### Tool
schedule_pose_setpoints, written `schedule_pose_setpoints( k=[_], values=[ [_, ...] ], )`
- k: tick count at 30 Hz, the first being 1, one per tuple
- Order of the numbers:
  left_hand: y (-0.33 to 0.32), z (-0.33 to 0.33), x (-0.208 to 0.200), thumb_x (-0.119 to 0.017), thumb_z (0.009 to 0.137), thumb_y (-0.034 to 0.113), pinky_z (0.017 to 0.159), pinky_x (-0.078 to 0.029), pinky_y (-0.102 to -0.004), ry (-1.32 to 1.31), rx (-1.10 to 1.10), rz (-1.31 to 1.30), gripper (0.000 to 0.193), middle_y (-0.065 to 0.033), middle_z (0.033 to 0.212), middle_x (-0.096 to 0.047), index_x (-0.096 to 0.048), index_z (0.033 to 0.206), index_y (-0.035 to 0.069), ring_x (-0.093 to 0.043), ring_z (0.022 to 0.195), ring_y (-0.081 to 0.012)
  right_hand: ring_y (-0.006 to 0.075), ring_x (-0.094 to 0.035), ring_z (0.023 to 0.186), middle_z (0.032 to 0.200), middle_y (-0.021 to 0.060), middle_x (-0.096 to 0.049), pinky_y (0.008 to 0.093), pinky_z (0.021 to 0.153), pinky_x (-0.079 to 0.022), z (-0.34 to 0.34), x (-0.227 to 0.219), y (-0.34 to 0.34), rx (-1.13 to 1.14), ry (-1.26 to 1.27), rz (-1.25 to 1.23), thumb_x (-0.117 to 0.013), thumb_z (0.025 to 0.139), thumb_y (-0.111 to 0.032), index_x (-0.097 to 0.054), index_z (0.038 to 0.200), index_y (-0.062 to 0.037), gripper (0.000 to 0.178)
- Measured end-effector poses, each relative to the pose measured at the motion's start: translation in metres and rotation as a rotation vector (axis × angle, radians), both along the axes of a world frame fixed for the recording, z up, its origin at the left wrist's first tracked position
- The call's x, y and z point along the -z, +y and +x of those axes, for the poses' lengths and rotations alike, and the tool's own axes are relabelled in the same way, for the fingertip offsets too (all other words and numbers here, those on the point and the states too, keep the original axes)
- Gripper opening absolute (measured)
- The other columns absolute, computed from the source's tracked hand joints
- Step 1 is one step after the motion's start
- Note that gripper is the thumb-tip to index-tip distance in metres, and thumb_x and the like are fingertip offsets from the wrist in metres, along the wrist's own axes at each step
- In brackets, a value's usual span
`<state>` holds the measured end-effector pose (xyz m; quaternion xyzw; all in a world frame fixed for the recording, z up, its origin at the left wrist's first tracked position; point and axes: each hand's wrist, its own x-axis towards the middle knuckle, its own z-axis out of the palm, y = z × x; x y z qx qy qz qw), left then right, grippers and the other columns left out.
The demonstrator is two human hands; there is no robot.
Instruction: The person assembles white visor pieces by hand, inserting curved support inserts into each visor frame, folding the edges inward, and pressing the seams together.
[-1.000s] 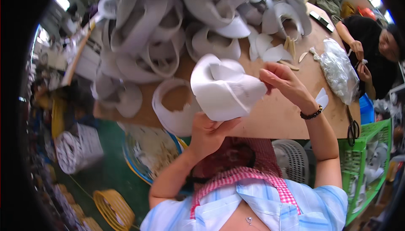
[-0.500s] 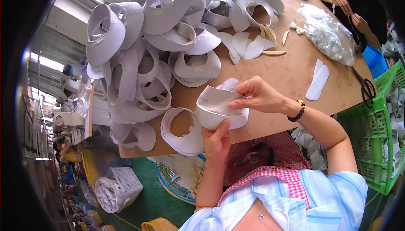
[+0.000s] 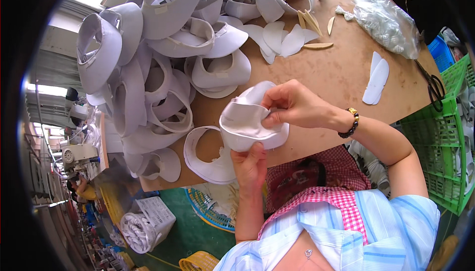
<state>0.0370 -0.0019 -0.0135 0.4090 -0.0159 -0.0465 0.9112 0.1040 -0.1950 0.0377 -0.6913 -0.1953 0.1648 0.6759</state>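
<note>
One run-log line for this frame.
left hand: holds curved white visor piece | right hand: touches its inside | left on table: ring-shaped white visor | beyond: white visor heap

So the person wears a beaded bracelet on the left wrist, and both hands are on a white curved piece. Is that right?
Not quite: the head view shows the beaded bracelet on the right wrist, not the left. The rest stands: the left hand and right hand are on the white curved piece.

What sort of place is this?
Probably a small factory or workshop: a big pile of similar curved white pieces on a worktable, a white cupped piece in the left hand, and a green crate of white items beside the table.
</note>
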Motion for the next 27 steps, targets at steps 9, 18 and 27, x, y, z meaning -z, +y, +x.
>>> schedule_pose_setpoints(
  k=[9, 18, 27],
  values=[
    [0.0, -0.012, -0.004, -0.069, 0.085, 0.011, 0.103, -0.044, -0.0386, 0.081, -0.082, -0.119, 0.057, -0.0087, 0.129, -0.054, -0.041, 0.135, 0.006, -0.053, 0.118, -0.0228, 0.0224, -0.058, 0.09, 0.091, 0.0034, -0.063, 0.0366, 0.081, -0.046, -0.027, 0.003, 0.002, 0.413, -0.938, -0.077, -0.078, 0.072, -0.018, -0.067, 0.093, -0.0103, 0.025],
    [-0.001, -0.021, -0.015, -0.063, 0.09, 0.022, 0.101, -0.046, -0.0404, 0.193, -0.001, -0.31, 0.06, -0.0092, 0.139, -0.044, -0.034, 0.141, 0.01, -0.047, 0.126, -0.0243, 0.0228, -0.059, 0.091, 0.092, 0.0019, -0.064, 0.0391, 0.085, -0.043, -0.035, 0.009, 0.012, 0.322, -0.932, -0.131, -0.079, 0.071, -0.025, -0.07, 0.093, -0.0116, 0.027],
    [-0.006, -0.027, -0.022, -0.054, 0.094, 0.035, 0.098, -0.045, -0.0464, 0.175, 0.107, -0.207, 0.058, -0.0097, 0.14, -0.045, -0.033, 0.143, 0.013, -0.046, 0.126, -0.0258, 0.027, -0.057, 0.095, 0.093, 0.0039, -0.064, 0.038, 0.091, -0.041, -0.022, -0.008, -0.002, 0.339, -0.661, 0.053, -0.076, 0.074, -0.033, -0.066, 0.093, -0.0077, 0.033]
  ],
)
